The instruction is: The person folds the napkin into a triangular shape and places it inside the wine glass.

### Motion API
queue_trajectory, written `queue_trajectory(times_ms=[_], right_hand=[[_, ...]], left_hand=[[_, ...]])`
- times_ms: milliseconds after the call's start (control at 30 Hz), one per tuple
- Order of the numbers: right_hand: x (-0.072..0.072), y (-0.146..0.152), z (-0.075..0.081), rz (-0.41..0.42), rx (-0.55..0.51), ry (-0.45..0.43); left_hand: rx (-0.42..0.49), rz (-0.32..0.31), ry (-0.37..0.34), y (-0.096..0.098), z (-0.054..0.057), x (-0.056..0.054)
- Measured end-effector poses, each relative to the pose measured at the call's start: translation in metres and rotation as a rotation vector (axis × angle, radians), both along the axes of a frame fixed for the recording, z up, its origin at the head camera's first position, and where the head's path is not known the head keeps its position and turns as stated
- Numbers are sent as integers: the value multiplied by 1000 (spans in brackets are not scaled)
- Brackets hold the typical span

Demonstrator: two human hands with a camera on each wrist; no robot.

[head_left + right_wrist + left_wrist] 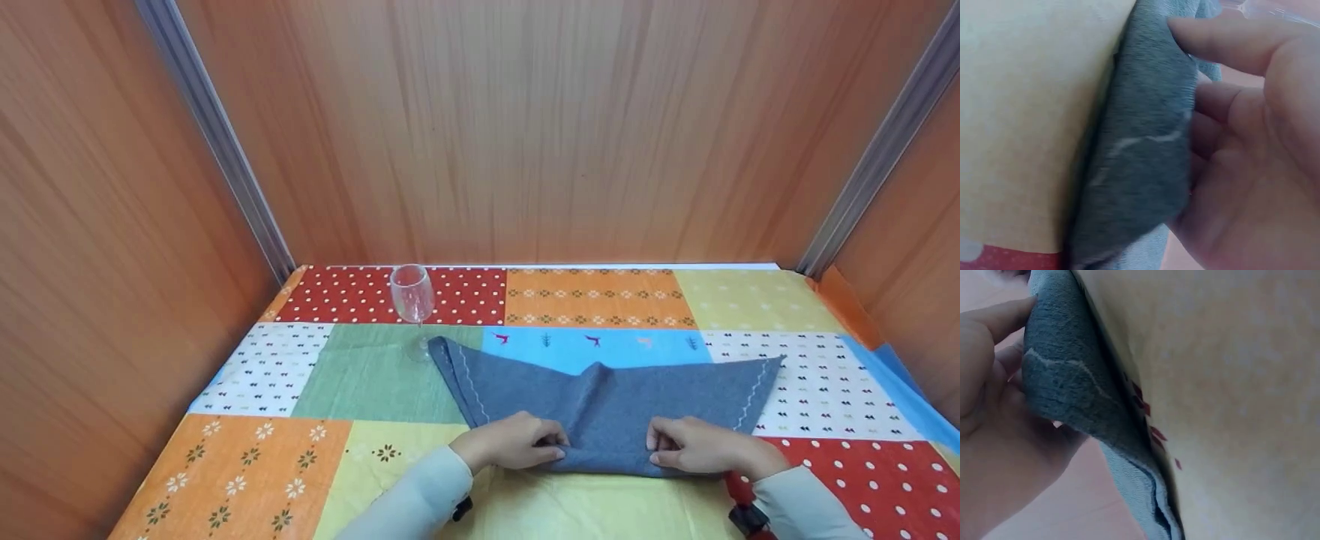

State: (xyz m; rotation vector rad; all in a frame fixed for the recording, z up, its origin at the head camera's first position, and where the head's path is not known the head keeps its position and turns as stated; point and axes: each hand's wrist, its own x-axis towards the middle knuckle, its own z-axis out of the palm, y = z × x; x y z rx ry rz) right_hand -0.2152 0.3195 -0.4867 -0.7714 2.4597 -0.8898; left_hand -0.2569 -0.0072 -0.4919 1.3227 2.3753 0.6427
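Note:
A grey-blue cloth napkin (637, 390) with pale wavy stitching along its sides lies spread on the table, its near edge turned over into a narrow band. My left hand (517, 441) pinches that band left of the middle. Farther right along the same band, my right hand (697, 446) pinches it between thumb and curled fingers. In the left wrist view, the thumb of the left hand (1010, 405) presses on the folded cloth (1061, 343). The right wrist view has the right hand (1258, 135) with fingers behind the fold (1145, 112) and thumb on top.
A clear stemmed wine glass (412, 296) stands upright beyond the napkin's far left corner. Beneath everything is a patchwork tablecloth (240, 472). Wood-grain panels (525, 135) enclose the table at the back and both sides.

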Motion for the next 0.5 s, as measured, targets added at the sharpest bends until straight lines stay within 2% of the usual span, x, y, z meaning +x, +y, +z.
queue_trajectory(times_ms=[100,300,400,500], right_hand=[[-1,-1,0,-12,-10,14],[-4,0,-2,16,-19,44],[-5,2,-5,20,-37,35],[-5,3,-6,15,-42,30]], left_hand=[[3,12,20,1,0,-2],[2,71,82,4,-2,-6],[-25,139,115,2,-4,-5],[-99,224,138,-3,-5,-4]])
